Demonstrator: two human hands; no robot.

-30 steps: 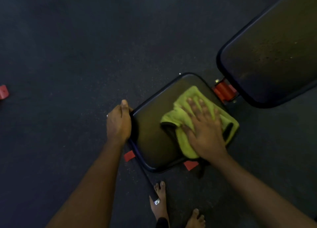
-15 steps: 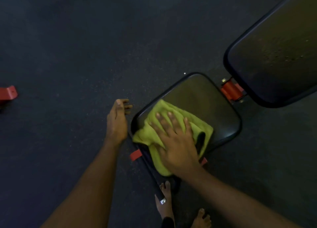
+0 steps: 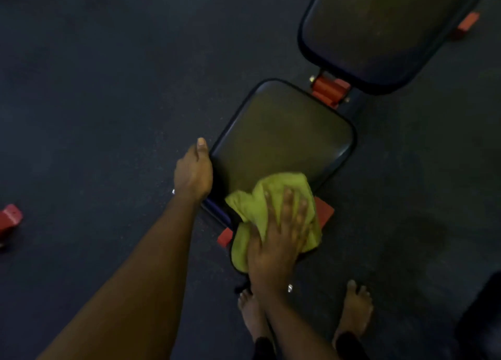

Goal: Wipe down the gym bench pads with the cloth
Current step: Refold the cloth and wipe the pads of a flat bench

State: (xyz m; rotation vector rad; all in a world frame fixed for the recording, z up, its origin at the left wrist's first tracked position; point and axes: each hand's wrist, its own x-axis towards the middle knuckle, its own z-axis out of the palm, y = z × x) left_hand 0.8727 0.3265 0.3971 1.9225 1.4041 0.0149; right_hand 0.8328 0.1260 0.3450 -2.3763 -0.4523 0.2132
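- Floor (image 3: pixel 108 88) of dark speckled rubber fills the dim room.
- Seat pad (image 3: pixel 279 142) sits near the back pad (image 3: pixel 379 28), with a red bracket (image 3: pixel 329 89) between them.
- Yellow-green cloth (image 3: pixel 257 205) lies bunched on the seat pad's near corner, and the right hand (image 3: pixel 279 245) presses it with flat, spread fingers.
- Left hand (image 3: pixel 193 172) clasps the seat pad's left edge, its fingers tucked out of sight beneath.
- The frame cuts off the back pad.
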